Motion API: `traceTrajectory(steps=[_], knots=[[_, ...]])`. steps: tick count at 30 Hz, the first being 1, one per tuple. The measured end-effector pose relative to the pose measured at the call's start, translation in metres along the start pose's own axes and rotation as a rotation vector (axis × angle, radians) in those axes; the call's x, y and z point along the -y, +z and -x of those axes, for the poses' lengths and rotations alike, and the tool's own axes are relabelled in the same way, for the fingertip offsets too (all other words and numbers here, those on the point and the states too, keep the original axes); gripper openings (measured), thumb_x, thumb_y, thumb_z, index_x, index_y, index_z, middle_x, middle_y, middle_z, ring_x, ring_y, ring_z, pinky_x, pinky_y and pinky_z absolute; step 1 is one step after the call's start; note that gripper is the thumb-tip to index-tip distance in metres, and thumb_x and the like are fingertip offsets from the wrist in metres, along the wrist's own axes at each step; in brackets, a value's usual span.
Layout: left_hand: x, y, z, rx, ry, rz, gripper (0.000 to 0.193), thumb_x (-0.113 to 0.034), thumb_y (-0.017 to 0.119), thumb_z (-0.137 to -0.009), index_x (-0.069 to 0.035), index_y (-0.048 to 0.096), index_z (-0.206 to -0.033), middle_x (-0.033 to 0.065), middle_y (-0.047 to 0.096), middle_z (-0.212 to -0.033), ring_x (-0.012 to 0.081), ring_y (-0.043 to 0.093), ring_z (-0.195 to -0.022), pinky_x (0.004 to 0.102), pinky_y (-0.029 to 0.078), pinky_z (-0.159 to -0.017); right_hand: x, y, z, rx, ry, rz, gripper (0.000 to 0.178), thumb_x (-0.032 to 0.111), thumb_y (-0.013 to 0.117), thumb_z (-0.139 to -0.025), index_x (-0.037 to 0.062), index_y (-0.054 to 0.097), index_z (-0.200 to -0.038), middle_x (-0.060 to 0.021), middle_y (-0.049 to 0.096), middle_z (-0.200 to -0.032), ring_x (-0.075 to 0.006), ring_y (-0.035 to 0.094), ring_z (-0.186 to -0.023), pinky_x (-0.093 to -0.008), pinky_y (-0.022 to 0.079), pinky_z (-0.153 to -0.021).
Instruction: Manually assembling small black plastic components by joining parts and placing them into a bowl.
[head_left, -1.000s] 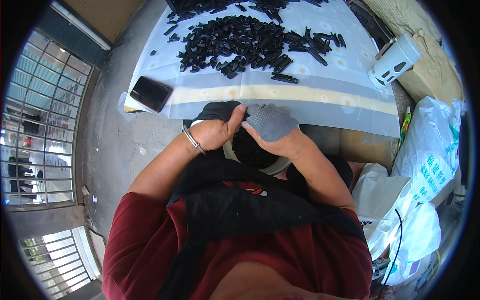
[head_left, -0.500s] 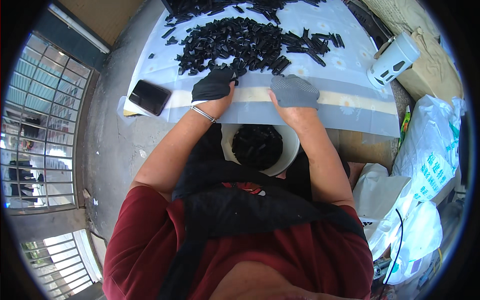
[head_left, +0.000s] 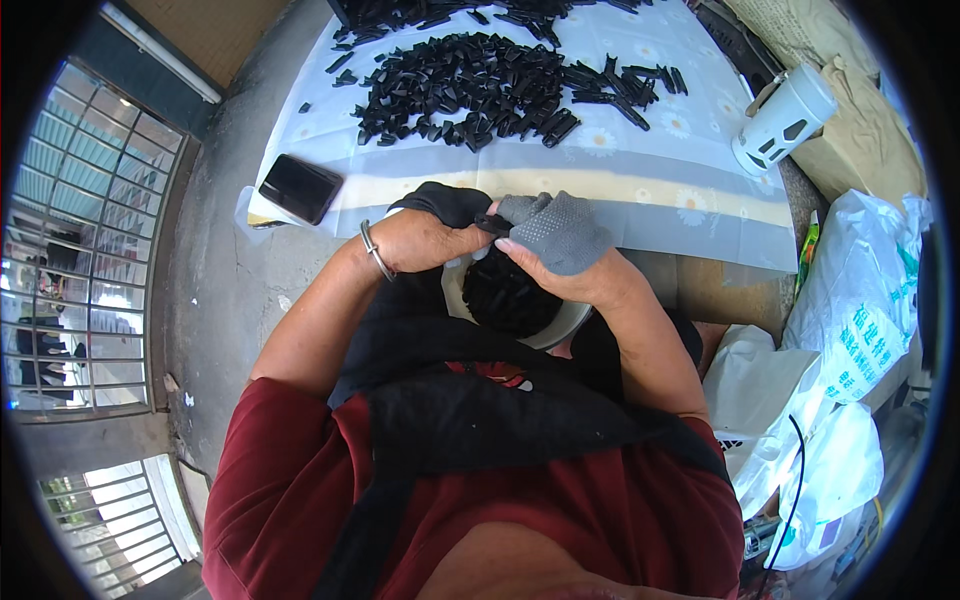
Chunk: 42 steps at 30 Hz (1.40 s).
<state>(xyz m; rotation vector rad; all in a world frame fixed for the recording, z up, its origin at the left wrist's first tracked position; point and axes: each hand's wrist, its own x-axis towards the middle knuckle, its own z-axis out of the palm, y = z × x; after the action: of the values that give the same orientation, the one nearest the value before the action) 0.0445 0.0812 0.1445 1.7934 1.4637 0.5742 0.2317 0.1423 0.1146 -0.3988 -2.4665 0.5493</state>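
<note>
My left hand [head_left: 425, 238], in a black fingertip glove with a metal bangle on the wrist, meets my right hand [head_left: 562, 236], in a grey dotted glove, just above my lap. Between their fingertips they pinch a small black plastic piece [head_left: 490, 223]. Right below the hands sits a white bowl [head_left: 565, 326] filled with more black pieces [head_left: 508, 297]. A big pile of the same black pieces [head_left: 480, 85] lies spread on the table beyond the hands.
The table carries a pale cloth with daisies [head_left: 650, 195]. A black phone [head_left: 300, 188] lies at its left corner, a white slotted canister [head_left: 785, 118] at the right. White sacks [head_left: 860, 300] stand to my right, bare concrete floor [head_left: 225, 290] to my left.
Half a second ago both hands were stretched out on the table edge by the pile. They have drawn back and come together over the bowl, as they were a second ago.
</note>
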Motion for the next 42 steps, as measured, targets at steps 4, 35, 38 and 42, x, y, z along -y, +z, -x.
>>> traceTrajectory(steps=[4,35,38,42], knots=[[0.025,0.027,0.004,-0.127,-0.274,0.700,0.031,-0.025,0.048,-0.090,-0.002,0.058,-0.108,0.0040,0.060,-0.090,0.0088,0.053,-0.080,0.0228,0.043,-0.069,0.009,0.004,-0.003,0.010,0.176,0.135,0.023,0.020,0.059,-0.080,0.0055,0.057,-0.098,-0.0115,0.060,-0.087,-0.0300,0.057,-0.075,-0.0387,0.044,-0.066],[0.022,0.003,-0.006,-0.299,-0.169,-0.573,0.031,-0.030,0.043,-0.089,-0.003,0.058,-0.095,0.0197,0.061,-0.083,0.0341,0.059,-0.077,0.0395,0.046,-0.068,-0.025,-0.012,-0.015,0.083,0.295,0.209,0.032,0.033,0.046,-0.086,0.0059,0.061,-0.092,-0.0166,0.060,-0.085,-0.0354,0.056,-0.083,-0.0433,0.044,-0.072],[0.031,-0.004,-0.032,-0.502,-0.118,-0.615,0.033,-0.028,0.050,-0.083,-0.007,0.056,-0.107,0.0165,0.062,-0.088,0.0308,0.060,-0.079,0.0380,0.047,-0.071,-0.071,-0.016,-0.025,-0.074,0.381,0.501,0.024,0.023,0.051,-0.081,0.0079,0.060,-0.097,-0.0142,0.060,-0.094,-0.0328,0.057,-0.084,-0.0426,0.045,-0.073],[0.047,-0.002,-0.064,-0.479,-0.123,-0.794,0.032,-0.026,0.052,-0.082,-0.008,0.055,-0.109,0.0142,0.061,-0.096,0.0275,0.059,-0.086,0.0371,0.048,-0.072,-0.082,-0.008,-0.033,-0.090,0.221,0.681,0.025,0.016,0.056,-0.075,0.0087,0.060,-0.099,-0.0127,0.058,-0.098,-0.0314,0.057,-0.086,-0.0422,0.046,-0.074]])
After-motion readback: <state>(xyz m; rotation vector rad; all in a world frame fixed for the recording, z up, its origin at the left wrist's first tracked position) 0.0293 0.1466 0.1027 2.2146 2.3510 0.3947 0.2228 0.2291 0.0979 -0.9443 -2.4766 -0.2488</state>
